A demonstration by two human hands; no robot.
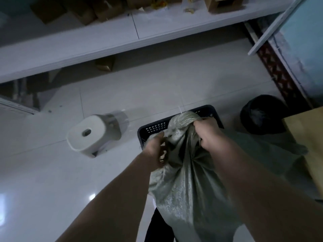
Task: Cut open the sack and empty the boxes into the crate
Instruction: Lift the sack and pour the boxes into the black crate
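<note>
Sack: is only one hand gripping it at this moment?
No, the left hand and the right hand each grip bunched fabric of the sack over the dark crate.

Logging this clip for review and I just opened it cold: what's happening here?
A person stands over a dark crate on the tiled floor, holding a grey woven sack above it. The left grip and right grip both clutch the sack's bunched top. Whether the sack is cut open cannot be told; it hides most of the crate's inside. A white stool sits to the left.
</note>
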